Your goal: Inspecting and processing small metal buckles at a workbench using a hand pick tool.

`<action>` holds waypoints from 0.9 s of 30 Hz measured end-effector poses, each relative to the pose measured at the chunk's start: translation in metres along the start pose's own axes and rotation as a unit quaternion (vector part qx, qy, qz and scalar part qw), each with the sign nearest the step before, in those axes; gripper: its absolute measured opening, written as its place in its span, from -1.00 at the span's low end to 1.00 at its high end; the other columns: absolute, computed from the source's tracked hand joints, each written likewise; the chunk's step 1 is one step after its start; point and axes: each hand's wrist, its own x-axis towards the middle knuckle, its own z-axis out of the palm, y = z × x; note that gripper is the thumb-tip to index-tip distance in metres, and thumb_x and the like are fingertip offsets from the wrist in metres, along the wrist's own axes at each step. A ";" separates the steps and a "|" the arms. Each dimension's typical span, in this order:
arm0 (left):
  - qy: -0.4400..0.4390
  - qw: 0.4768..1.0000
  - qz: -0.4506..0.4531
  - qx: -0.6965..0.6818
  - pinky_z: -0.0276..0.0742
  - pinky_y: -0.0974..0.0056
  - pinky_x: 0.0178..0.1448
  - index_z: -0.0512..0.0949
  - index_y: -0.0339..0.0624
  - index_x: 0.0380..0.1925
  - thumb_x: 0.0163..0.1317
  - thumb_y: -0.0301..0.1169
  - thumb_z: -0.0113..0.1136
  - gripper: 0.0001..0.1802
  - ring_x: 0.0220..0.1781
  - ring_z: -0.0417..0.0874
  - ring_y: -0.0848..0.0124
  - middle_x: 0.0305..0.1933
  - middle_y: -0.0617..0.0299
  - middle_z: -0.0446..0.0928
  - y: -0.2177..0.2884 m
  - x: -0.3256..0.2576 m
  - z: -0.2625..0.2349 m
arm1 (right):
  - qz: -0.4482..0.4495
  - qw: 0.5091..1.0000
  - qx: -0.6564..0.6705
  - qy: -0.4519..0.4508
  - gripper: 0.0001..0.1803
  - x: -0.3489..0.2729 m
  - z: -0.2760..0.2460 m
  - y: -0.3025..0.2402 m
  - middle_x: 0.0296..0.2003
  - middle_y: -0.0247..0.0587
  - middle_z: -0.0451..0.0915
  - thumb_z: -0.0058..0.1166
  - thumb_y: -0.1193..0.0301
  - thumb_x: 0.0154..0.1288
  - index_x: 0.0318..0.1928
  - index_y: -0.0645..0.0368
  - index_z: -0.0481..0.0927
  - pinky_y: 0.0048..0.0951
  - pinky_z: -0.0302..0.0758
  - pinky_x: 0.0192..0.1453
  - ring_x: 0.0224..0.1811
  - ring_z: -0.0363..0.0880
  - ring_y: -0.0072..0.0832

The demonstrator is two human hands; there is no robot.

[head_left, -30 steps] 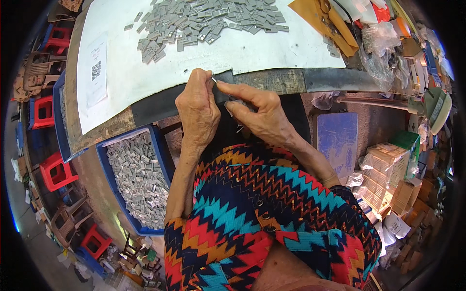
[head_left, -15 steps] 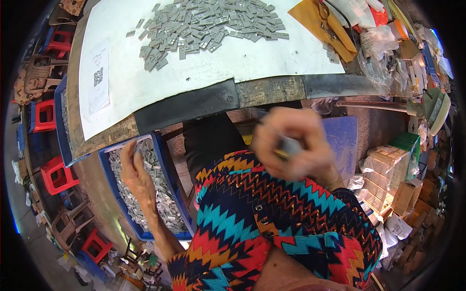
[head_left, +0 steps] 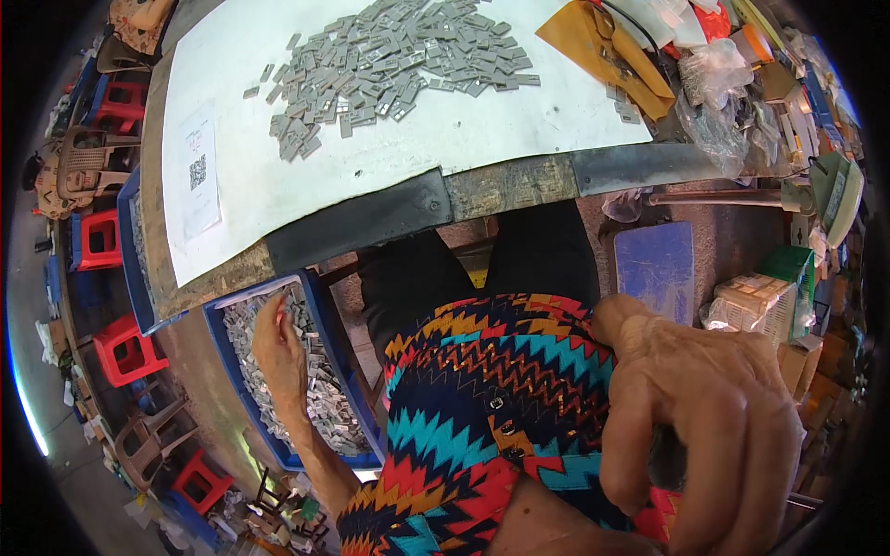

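Note:
My right hand is raised close to the camera at the lower right, with its fingers curled. A small dark rounded object shows partly between thumb and fingers; its kind cannot be made out. Over a blue bin of small grey metal-like pieces, my left hand hangs with its fingers drawn together near the bin's far end. Whatever its fingertips may hold is too small to tell. A wide heap of flat grey rectangular pieces lies on the white-covered table.
Scissors lie on a brown envelope at the table's far right, beside clear plastic bags. A printed sheet lies on the left. Red stools stand on the floor at left. A blue board stands right of my legs.
My right hand has come up from in front of my torso toward the camera and to the right, its dark object still in it. My left hand has shifted slightly, staying over the bin.

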 end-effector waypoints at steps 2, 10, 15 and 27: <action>0.016 0.990 0.095 -0.107 0.48 0.31 -0.13 0.48 -0.25 -0.12 0.18 -0.60 0.01 -0.76 -0.22 0.59 0.23 -0.18 0.06 0.54 0.025 0.018 -0.001 | -0.054 0.997 0.032 -0.048 -0.88 0.004 -0.005 0.012 -0.27 -0.58 0.61 0.09 0.43 0.19 -0.48 -0.06 0.60 -0.60 0.32 -0.32 -0.25 0.48 -0.70; 0.018 0.960 0.245 -0.138 0.44 0.38 -0.18 0.48 -0.27 -0.17 0.19 -0.58 0.03 -0.80 -0.28 0.54 0.40 -0.26 0.10 0.54 0.112 0.103 0.004 | -0.078 0.993 0.038 -0.081 -0.87 0.009 -0.007 0.013 -0.32 -0.53 0.63 0.10 0.43 0.17 -0.52 -0.02 0.62 -0.60 0.31 -0.37 -0.32 0.50 -0.66; 0.025 0.938 0.308 -0.155 0.40 0.20 -0.10 0.48 -0.27 -0.22 0.03 -0.66 0.03 -0.74 -0.14 0.49 0.10 -0.20 0.00 0.49 0.128 0.172 0.039 | 0.028 0.988 0.052 0.141 -0.91 0.013 0.012 0.001 -0.37 -0.55 0.64 0.17 0.43 0.10 -0.53 0.00 0.62 -0.59 0.32 -0.43 -0.37 0.48 -0.62; 0.090 0.922 0.375 -0.035 0.29 0.13 0.07 0.51 -0.11 -0.18 0.04 -0.51 0.14 -0.72 -0.01 0.42 0.16 -0.08 0.11 0.43 0.125 0.199 0.086 | -0.066 0.923 0.128 0.356 -0.72 0.012 0.034 0.019 -0.19 -0.16 0.42 -0.12 0.36 0.31 -0.11 0.34 0.37 -0.63 0.35 -0.44 -0.42 0.36 -0.58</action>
